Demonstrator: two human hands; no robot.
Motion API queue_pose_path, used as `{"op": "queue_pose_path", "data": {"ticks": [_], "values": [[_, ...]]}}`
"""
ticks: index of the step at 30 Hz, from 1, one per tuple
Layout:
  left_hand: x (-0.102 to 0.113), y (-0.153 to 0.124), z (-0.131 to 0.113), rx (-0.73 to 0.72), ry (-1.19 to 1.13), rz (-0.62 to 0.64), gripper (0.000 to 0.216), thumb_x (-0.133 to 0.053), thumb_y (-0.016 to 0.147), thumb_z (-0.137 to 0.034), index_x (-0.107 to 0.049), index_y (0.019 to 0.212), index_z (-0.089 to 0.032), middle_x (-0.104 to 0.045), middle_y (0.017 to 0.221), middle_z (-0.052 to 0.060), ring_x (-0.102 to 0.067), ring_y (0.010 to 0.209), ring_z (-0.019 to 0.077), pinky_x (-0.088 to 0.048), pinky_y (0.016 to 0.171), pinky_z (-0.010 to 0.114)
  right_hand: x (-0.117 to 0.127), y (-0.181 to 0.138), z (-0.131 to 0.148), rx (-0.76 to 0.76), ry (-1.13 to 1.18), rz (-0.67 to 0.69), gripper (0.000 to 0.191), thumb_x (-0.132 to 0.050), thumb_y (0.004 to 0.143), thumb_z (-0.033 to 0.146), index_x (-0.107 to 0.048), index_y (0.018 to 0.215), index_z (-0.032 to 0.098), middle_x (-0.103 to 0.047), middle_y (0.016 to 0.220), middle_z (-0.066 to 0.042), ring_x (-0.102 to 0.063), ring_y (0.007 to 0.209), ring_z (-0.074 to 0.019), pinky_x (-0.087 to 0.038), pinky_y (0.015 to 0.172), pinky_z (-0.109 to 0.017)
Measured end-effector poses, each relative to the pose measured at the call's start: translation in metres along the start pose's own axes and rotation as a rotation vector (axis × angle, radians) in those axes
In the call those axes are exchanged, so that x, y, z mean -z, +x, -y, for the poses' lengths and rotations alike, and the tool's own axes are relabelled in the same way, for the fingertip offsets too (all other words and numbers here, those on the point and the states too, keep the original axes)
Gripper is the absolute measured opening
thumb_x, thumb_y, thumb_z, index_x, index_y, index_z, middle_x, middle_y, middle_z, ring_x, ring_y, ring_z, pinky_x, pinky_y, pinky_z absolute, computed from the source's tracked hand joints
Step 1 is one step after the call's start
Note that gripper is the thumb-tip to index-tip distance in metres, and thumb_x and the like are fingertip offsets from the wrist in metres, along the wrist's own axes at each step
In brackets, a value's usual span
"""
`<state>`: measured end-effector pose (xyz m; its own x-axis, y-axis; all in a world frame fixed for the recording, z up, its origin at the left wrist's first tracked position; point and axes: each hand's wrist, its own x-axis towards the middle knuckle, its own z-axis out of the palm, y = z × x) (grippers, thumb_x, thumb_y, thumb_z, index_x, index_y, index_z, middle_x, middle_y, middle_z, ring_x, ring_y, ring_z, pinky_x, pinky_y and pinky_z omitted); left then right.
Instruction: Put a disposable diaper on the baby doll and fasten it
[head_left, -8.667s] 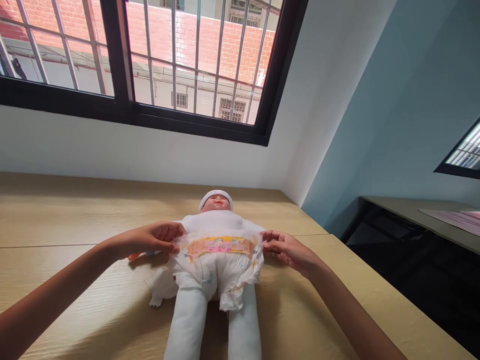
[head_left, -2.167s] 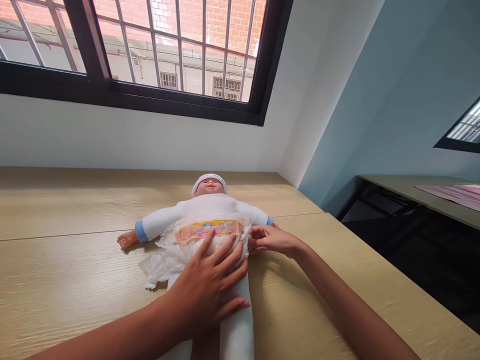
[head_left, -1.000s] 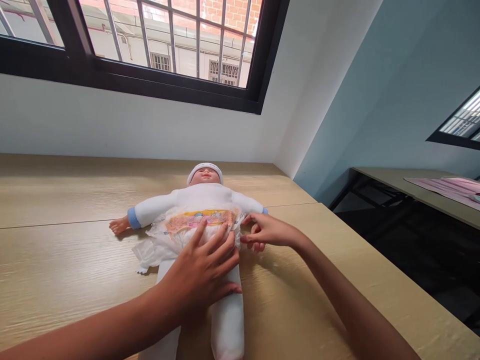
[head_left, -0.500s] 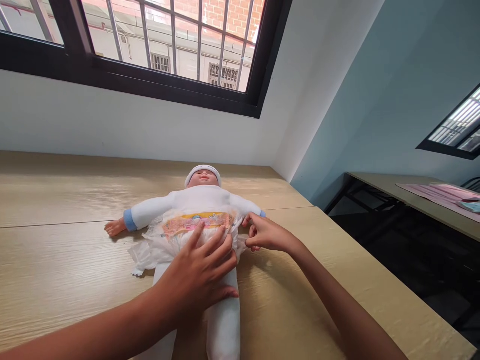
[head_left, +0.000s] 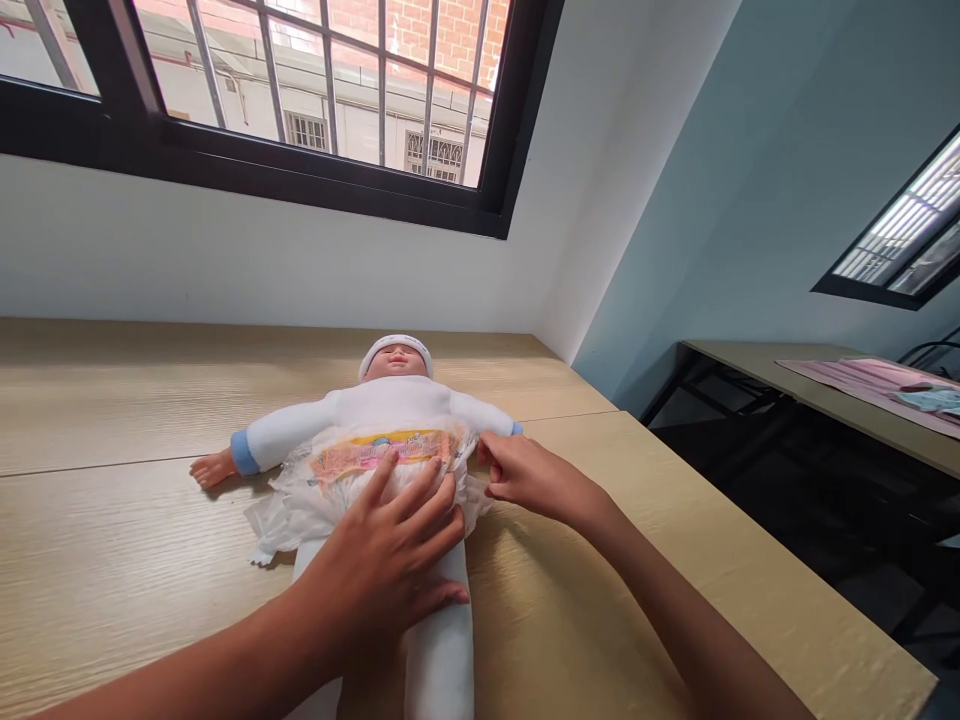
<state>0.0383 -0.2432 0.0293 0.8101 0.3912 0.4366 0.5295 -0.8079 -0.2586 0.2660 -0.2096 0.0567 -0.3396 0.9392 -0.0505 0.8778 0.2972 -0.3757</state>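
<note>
A baby doll (head_left: pixel 394 400) in a white suit with blue cuffs and a white cap lies on its back, arms spread. Over its middle sits a white diaper (head_left: pixel 300 500) with an orange and yellow printed front band. My left hand (head_left: pixel 397 540) lies with fingers spread on the diaper's front, its thumb over the doll's leg. At the diaper's right edge, my right hand (head_left: pixel 529 475) is closed, with thumb and bent fingers pinching that side. On the left side, the diaper's loose wing spreads out onto the table.
The doll lies on a light wooden table (head_left: pixel 112 580) whose right edge slopes away toward me. A barred window (head_left: pixel 322 90) is above the far wall. Another table (head_left: pixel 739 365) at the right bears pink cloth (head_left: pixel 847 375) and a light blue item (head_left: pixel 930 400).
The view has shifted slightly, so the doll appears a little further left. My right fingers have moved slightly along the diaper's right edge and are curled more. My left hand stays on the diaper.
</note>
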Motion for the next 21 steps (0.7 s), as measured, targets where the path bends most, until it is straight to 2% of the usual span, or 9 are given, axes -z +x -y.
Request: {"op": "queue_pose_path", "data": {"ticks": [3,7,11,17,21], "values": [[0.0,0.0,0.0,-0.007,0.005,0.006,0.053,-0.034,0.093,-0.063,-0.059,0.119,-0.025,-0.057,0.135,0.006,-0.044,0.131,0.026,-0.026,0.111,0.051,0.004,-0.007,0.013,0.164,0.069,0.011,0.01,-0.058,0.075,0.012,-0.051,0.076,0.02,-0.057,0.081,0.001,-0.051,0.074,-0.0147,-0.034,0.063,-0.025],[0.0,0.001,0.001,-0.005,0.02,-0.002,0.055,-0.033,0.093,-0.064,-0.058,0.123,-0.026,-0.054,0.139,0.006,-0.044,0.131,0.0257,-0.026,0.11,0.05,0.002,-0.007,0.019,0.284,0.155,0.136,0.015,-0.063,0.069,0.005,-0.057,0.074,0.018,-0.059,0.086,0.0,-0.053,0.076,-0.0138,-0.039,0.065,-0.023],[0.0,0.002,0.002,-0.01,0.026,-0.045,0.056,-0.033,0.092,-0.066,-0.061,0.117,-0.024,-0.057,0.136,0.006,-0.047,0.129,0.0256,-0.024,0.11,0.05,-0.007,-0.001,0.013,0.209,0.083,0.2,0.019,-0.068,0.064,0.004,-0.057,0.072,0.017,-0.061,0.082,-0.001,-0.054,0.075,-0.0159,-0.039,0.063,-0.024],[-0.001,0.001,0.0,-0.008,0.007,-0.054,0.054,-0.034,0.092,-0.065,-0.06,0.117,-0.024,-0.06,0.132,0.005,-0.048,0.128,0.026,-0.024,0.111,0.051,-0.017,0.007,0.003,0.156,0.063,0.256,0.012,-0.066,0.068,0.01,-0.057,0.067,0.017,-0.061,0.073,-0.001,-0.053,0.066,-0.0141,-0.034,0.055,-0.023],[0.0,0.0,0.002,-0.006,-0.003,-0.036,0.055,-0.034,0.092,-0.066,-0.061,0.116,-0.024,-0.06,0.133,0.006,-0.048,0.128,0.0265,-0.025,0.11,0.051,-0.009,0.007,-0.003,0.14,0.098,0.317,0.025,-0.077,0.064,0.017,-0.06,0.083,0.018,-0.061,0.077,0.002,-0.054,0.068,-0.0139,-0.034,0.054,-0.022]]}}
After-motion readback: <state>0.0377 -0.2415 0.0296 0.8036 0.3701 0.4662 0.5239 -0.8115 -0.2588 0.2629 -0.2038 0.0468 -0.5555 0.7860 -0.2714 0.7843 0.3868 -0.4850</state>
